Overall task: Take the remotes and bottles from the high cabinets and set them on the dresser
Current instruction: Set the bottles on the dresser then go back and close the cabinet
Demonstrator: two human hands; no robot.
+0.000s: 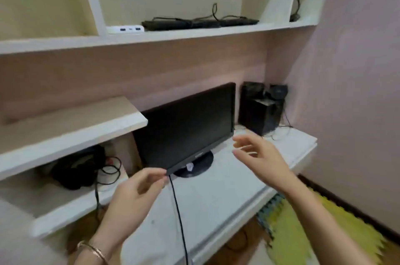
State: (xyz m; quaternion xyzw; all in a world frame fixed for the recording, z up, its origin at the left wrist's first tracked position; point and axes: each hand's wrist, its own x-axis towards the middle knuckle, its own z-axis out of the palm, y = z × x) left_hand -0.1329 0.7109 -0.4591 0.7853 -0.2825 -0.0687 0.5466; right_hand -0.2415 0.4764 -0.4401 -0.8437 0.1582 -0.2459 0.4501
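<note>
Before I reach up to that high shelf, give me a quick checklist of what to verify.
1. Right hand free: ok, open and empty.
2. Left hand free: cannot tell; its fingertips meet beside the black cable at the monitor corner.
3. Remote or bottle visible on the upper shelf: not ok; only a black corded device and a white box show.
4. Bare landing spot on the white surface: ok.
</note>
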